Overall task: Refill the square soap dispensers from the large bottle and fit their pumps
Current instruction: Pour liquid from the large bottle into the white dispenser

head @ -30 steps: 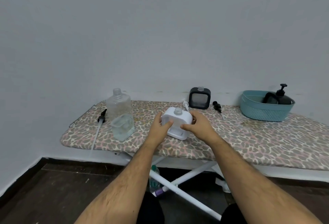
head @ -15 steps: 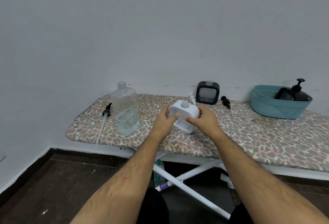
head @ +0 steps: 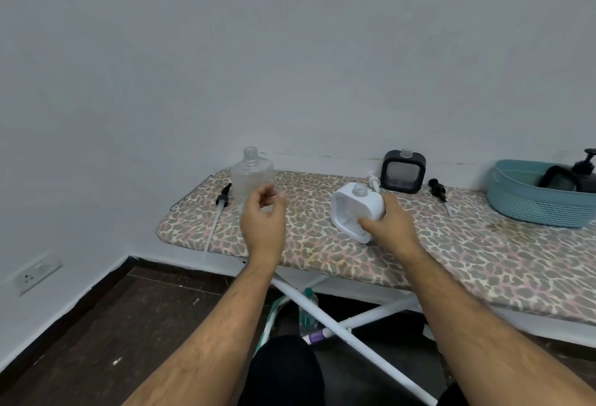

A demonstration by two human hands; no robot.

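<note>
A bare stretch of worktop [head: 309,212] is left between the large bottle [head: 251,176] and the white dispenser [head: 356,212]. Passage on the left is blocked by the bottle; the back is blocked by the black dispenser [head: 403,172], the right by the basket [head: 535,202].

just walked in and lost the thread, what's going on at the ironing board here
A person is refilling soap dispensers on a leopard-print ironing board. Their right hand grips the white square dispenser, tilted with its neck open and no pump. Their left hand hovers loosely curled in front of the large clear bottle, holding nothing. A black dispenser stands by the wall, also pumpless, and loose pumps lie on the board.
</note>
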